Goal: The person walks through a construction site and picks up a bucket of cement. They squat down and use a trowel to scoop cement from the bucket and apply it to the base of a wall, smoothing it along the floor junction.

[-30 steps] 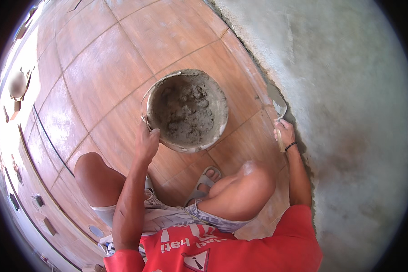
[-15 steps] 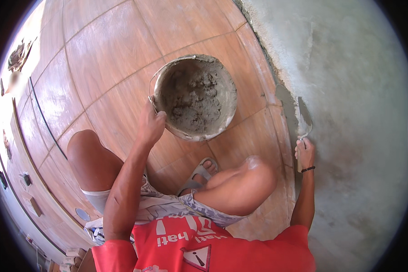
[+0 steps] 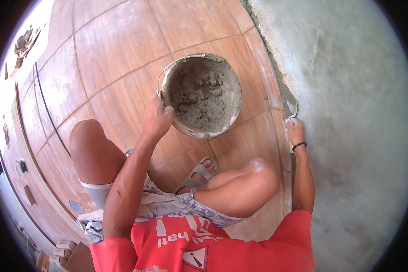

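A round bucket (image 3: 235, 119) stands on the tiled floor in front of me, with wet grey mortar (image 3: 199, 97) inside. My left hand (image 3: 159, 119) is closed on its rim at the left, where the wire handle joins. Far to the right, my right hand (image 3: 294, 131) grips a trowel (image 3: 293, 108) by its handle. The trowel's blade lies against the foot of the grey plastered wall (image 3: 349, 127), beside a strip of fresh mortar (image 3: 285, 94) along the joint between wall and floor. Part of the blade is hard to make out against the mortar.
Wood-coloured floor tiles (image 3: 118, 50) spread under the bucket and to its left. My bent knees and a sandalled foot (image 3: 204, 172) are close below the bucket. A dark cable (image 3: 50, 109) runs along the floor at left. Boxes (image 3: 63, 254) stand at the lower left.
My right hand has moved left and slightly up with the trowel, its blade now nearer the floor joint. The left hand keeps its hold on the bucket; the whole view has shifted slightly.
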Demonstrator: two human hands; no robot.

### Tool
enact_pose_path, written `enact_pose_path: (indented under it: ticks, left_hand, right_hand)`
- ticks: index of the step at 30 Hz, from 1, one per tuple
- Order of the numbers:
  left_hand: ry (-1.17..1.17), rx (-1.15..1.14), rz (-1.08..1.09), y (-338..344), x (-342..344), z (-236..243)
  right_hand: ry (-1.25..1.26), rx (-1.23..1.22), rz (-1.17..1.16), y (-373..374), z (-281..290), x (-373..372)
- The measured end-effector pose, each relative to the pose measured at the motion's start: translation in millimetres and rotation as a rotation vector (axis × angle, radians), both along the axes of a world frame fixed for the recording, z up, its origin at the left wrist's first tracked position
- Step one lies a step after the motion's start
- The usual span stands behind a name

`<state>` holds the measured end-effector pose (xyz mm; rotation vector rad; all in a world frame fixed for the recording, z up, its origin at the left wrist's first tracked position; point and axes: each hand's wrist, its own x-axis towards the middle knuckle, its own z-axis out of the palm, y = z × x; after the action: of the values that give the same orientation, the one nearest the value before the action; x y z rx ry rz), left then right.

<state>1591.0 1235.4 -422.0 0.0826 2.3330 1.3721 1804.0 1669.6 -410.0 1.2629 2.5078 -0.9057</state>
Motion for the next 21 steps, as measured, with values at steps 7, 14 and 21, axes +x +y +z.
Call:
enact_pose_path:
  ticks: [7, 14, 21]
  left_hand:
    - [-0.087, 0.039, 0.009, 3, -3, -1]
    - [-0.067, 0.027, 0.007, 2, -2, 8]
    - [-0.099, -0.001, -0.047, 8, -6, 13]
  right_hand:
    - [0.052, -0.125, -0.258, -10, 41, 16]
    - [0.062, -0.083, -0.147, -38, 58, 35]
    - [-0.033, -0.252, -0.260, -4, 9, 48]
